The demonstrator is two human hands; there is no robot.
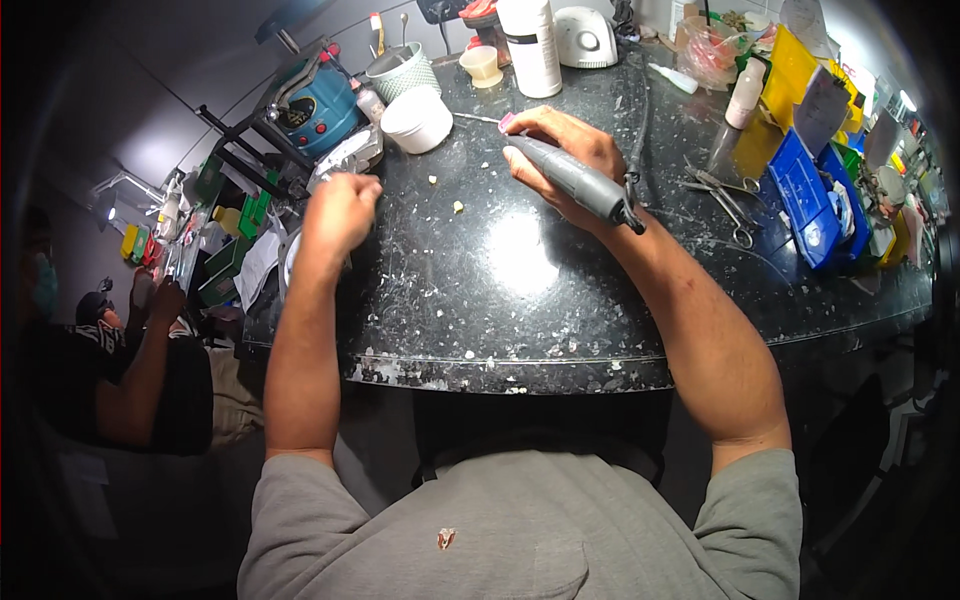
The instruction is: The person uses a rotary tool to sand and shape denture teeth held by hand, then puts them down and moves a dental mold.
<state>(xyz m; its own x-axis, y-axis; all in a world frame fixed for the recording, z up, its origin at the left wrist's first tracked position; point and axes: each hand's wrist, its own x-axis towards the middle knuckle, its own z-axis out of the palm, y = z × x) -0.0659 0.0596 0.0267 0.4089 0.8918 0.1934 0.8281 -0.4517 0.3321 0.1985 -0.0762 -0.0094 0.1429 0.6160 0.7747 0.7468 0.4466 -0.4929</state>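
A dark grey rotary handpiece [572,178] lies slantwise across the palm of my right hand [585,145], with the fingers closed round it above the bench. Its rear end, with a cord, points back toward my wrist. By my fingertips is a small pink piece [507,122] in line with a thin metal shaft [474,117]; whether they belong to the handpiece I cannot tell. My left hand [343,212] is closed at the bench's left side, its fingers curled and slightly blurred. What it holds, if anything, is hidden. Crumpled clear plastic [352,152] is just beyond it.
White tub [416,120], blue machine [318,108] and ribbed cup [402,72] stand back left. A white bottle [530,45] is behind my right hand. Scissors [738,205] and blue bins [805,198] sit right. Crumbs dot the black bench [430,290]. Another person [130,370] works at left.
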